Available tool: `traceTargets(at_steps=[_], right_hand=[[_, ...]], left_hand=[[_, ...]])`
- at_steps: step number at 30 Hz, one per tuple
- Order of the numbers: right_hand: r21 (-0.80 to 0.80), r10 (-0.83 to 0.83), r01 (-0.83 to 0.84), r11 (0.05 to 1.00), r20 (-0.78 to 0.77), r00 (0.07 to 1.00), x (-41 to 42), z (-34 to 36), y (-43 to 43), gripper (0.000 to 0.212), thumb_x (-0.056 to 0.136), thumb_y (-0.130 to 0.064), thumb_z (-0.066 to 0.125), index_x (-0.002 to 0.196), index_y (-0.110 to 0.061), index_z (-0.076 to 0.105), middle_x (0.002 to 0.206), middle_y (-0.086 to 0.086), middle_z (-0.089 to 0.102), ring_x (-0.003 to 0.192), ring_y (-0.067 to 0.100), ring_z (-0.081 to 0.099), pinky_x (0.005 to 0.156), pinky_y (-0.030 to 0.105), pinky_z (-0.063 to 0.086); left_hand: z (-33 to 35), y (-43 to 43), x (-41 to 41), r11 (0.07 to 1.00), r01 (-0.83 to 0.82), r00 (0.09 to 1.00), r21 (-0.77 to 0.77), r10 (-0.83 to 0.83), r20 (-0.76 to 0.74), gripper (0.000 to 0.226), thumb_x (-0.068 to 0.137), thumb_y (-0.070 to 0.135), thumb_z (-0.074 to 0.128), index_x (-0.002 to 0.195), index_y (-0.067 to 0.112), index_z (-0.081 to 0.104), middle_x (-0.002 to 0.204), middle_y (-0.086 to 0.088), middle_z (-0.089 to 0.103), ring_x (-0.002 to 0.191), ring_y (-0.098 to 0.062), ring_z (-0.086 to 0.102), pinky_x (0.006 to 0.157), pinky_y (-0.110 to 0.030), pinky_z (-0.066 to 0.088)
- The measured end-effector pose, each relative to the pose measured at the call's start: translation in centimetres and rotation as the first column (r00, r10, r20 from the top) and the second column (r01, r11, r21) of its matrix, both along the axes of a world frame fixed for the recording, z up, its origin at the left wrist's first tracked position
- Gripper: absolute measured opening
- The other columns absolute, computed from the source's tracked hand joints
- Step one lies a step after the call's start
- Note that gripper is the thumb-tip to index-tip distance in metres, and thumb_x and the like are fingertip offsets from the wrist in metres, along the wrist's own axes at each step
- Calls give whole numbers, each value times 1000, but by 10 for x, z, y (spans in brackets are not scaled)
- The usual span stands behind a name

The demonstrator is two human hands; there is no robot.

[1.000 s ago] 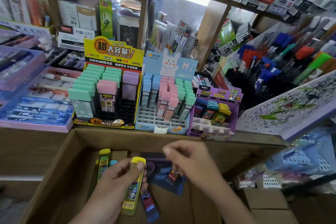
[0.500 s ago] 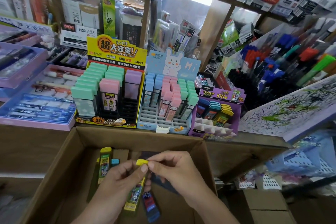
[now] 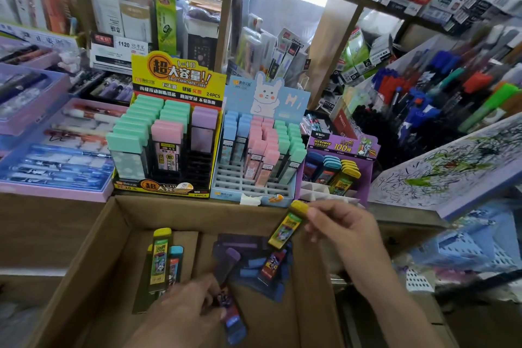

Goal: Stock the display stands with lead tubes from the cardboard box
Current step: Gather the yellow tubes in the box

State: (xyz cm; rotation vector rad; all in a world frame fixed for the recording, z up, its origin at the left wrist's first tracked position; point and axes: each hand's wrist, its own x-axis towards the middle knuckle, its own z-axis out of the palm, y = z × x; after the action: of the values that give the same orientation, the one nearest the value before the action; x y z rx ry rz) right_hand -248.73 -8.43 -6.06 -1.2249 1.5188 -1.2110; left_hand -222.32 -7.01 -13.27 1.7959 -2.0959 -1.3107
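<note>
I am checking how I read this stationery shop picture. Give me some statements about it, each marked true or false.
1. The right hand pinches a yellow-capped tube. True.
2. The purple stand is filled to its front row. False: its front compartments are empty.
3. The cardboard box has loose tubes inside. True.
4. The rabbit stand holds yellow-capped tubes. False: its caps are blue, pink and green.

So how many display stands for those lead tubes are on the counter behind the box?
3, side by side behind the cardboard box: the yellow stand on the left, the blue bunny stand in the middle, the purple stand on the right. More may be hidden.
</note>
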Motion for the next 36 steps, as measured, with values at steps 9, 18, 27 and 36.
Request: traceTargets(at_steps=[9, 18, 27, 36], right_hand=[[-212, -203, 183, 960, -76, 976, -69, 44, -5, 17, 82, -26, 74, 96, -20, 80, 83, 12, 77, 69, 21, 73, 63, 24, 61], [-314, -285, 227, 922, -154, 946, -95, 47, -28, 17, 96, -9, 68, 98, -21, 80, 87, 9, 79, 79, 25, 76, 74, 30, 64], [-334, -297, 185, 924, -321, 900, -93, 43, -40, 20, 95, -2, 68, 100, -19, 77, 81, 0, 79, 76, 16, 78, 69, 19, 61], [-247, -266, 163, 955, -476, 838, -85, 24, -48, 9, 93, -1, 71, 96, -7, 77, 67, -3, 76, 63, 13, 76, 64, 23, 63]], left_hand=[[-11, 0, 5, 988, 145, 984, -59, -138, 111, 39, 92, 65, 52, 126, 46, 45, 119, 18, 52, 120, -4, 50, 106, -20, 36], [-18, -1, 7, 982, 177, 981, -59, -172, 91, 30, 87, 66, 54, 108, 47, 44, 115, 20, 55, 108, -3, 51, 102, -20, 40], [-12, -4, 2, 984, 175, 977, -17, -172, 129, 53, 91, 56, 56, 139, 52, 33, 130, 11, 58, 123, -8, 55, 108, -23, 40], [-14, -5, 1, 982, 187, 974, -6, -185, 131, 51, 90, 58, 58, 135, 43, 39, 120, 17, 57, 117, -5, 54, 104, -22, 41]])
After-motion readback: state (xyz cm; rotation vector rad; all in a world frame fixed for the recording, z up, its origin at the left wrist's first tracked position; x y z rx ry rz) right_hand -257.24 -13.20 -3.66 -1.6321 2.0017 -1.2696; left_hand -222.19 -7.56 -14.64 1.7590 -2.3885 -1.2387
